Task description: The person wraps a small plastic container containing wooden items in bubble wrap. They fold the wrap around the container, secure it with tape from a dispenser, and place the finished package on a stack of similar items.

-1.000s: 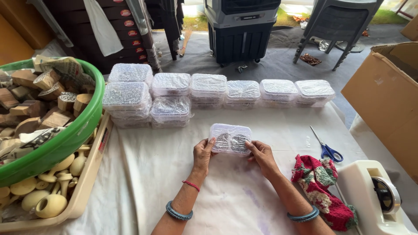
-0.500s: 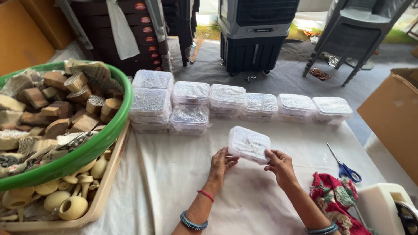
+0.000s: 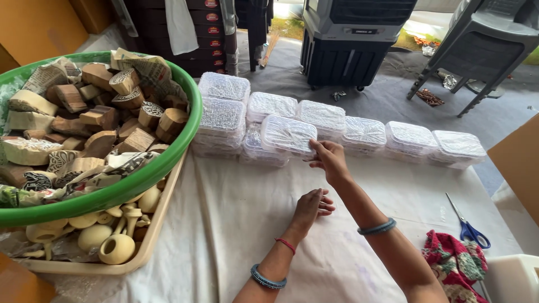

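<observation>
My right hand [image 3: 330,160] grips a clear plastic lidded box [image 3: 287,134] by its right edge and holds it just above the near stack of similar boxes [image 3: 254,152]. My left hand [image 3: 312,206] rests on the white cloth [image 3: 224,224] below, fingers loosely apart, holding nothing. A long row of clear wrapped boxes [image 3: 365,132] runs across the far side of the cloth, stacked two or three high at the left end [image 3: 220,115].
A green tub [image 3: 140,178] full of carved wooden blocks sits in a beige tray [image 3: 151,241] with pale wooden pieces at left. Blue-handled scissors [image 3: 469,227], a red knitted cloth [image 3: 452,264] and a white tape dispenser [image 3: 514,278] lie right. A cardboard box [image 3: 519,154] stands beyond.
My right hand carried the clear box from the middle of the cloth up and left over the stacks. My left hand let go of it and lowered to the cloth.
</observation>
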